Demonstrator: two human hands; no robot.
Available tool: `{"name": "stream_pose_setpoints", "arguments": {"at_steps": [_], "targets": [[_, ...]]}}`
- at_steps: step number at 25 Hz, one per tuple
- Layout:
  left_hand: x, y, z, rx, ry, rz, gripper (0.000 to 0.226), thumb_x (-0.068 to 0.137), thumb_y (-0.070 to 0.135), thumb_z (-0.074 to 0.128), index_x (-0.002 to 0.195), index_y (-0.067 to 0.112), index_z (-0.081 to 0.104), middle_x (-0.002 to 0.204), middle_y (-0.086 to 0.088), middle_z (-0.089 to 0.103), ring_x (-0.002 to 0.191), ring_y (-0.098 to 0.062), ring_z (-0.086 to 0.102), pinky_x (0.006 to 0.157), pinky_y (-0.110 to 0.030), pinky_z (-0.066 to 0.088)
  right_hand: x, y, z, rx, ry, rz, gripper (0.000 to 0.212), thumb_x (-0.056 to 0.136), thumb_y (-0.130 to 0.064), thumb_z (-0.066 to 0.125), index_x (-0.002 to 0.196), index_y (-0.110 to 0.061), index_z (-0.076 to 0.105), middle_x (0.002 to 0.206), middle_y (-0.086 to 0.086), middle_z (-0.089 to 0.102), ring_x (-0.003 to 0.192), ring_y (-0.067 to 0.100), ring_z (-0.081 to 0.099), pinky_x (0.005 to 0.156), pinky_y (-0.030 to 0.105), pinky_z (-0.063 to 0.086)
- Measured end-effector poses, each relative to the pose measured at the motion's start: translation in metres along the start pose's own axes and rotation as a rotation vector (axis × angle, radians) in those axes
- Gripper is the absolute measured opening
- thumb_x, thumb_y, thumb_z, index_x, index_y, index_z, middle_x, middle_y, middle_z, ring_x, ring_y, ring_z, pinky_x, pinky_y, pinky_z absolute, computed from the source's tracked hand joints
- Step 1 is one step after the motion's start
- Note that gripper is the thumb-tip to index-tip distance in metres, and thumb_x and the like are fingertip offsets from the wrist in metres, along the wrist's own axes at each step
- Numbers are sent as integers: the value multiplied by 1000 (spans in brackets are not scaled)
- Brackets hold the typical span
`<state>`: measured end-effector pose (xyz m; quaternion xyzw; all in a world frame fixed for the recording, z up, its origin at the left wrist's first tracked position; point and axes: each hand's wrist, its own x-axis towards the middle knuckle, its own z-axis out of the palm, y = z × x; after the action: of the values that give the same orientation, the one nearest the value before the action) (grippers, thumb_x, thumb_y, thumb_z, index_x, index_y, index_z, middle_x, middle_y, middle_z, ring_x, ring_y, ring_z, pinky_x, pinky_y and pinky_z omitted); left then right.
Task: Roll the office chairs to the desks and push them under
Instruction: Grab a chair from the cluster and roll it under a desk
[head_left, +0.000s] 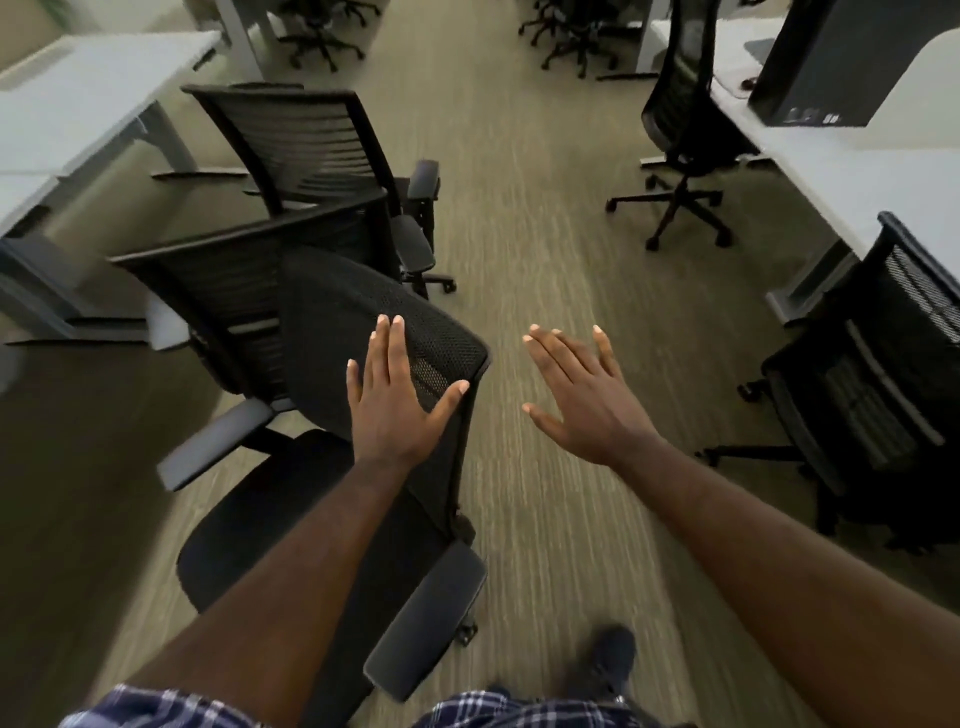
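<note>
The left hand (400, 405) is spread flat, fingers wide, and rests on the top of the mesh back of the nearest chair (363, 395). It is not gripping anything. The right hand (582, 400) is also spread wide and floats in the air over the carpet (545, 234), touching nothing.

The nearest chair stands near and to the left, out in the open aisle, not under a desk. Two more chairs (291, 171) stand just past it, close to the left desks (88, 104). On the right, one chair (680, 130) is against the right desk (841, 171), and another chair (883, 379) stands nearer, beside that desk. A dark computer box (831, 57) sits on the right desk. A dark shoe (608, 660) shows at the bottom.
</note>
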<state>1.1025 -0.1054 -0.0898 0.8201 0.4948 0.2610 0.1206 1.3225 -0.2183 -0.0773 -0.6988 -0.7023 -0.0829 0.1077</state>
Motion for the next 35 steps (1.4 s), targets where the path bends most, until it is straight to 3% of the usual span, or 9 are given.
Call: {"name": "stream_pose_setpoints", "arguments": {"at_steps": [10,15,19,23,27,30,35], "targets": [[75,43,53,214,23,-269,101,83,72,49,155,15,7,164,-5,6,151,-19,4,121,-49,9,117,127,19,80,-41,-285,82,92,-48,55,156,-12,19,163,5,21,148,25,21,120,59,10],[86,42,60,270,37,-429,100,83,67,54,155,14,8,164,-5,9,150,-20,5,121,-49,12,164,151,30,131,-77,-394,82,91,-47,54,156,-13,18,163,4,20,148,25,21,120,58,9],[100,26,66,233,-36,-519,95,85,68,50,155,15,13,164,-4,12,150,-20,7,121,-47,13,208,144,49,156,-81,-509,81,90,-44,58,155,-13,20,162,5,24,147,26,24,119,58,13],[111,5,76,51,-124,-510,96,82,73,47,155,21,14,164,3,5,150,-16,9,120,-44,16,260,120,70,144,-103,-650,84,89,-38,62,156,-13,19,163,6,22,148,26,23,119,52,8],[112,-4,87,-154,-77,-548,104,76,79,46,156,28,3,163,13,-11,150,-9,-2,121,-42,15,307,92,79,136,-159,-798,83,91,-36,61,157,-15,14,165,4,14,150,24,15,121,50,11],[116,-1,80,-234,-136,-605,110,75,79,53,154,33,-7,159,19,-22,148,-6,1,120,-39,20,335,69,87,175,-232,-884,85,93,-33,61,157,-16,9,166,2,6,151,22,9,122,44,11],[116,11,78,-345,-175,-784,119,73,70,67,150,40,-19,162,10,-16,148,-11,9,118,-38,24,373,26,108,109,-321,-1076,89,91,-26,64,158,-17,6,166,1,1,152,22,7,122,39,14]]}}
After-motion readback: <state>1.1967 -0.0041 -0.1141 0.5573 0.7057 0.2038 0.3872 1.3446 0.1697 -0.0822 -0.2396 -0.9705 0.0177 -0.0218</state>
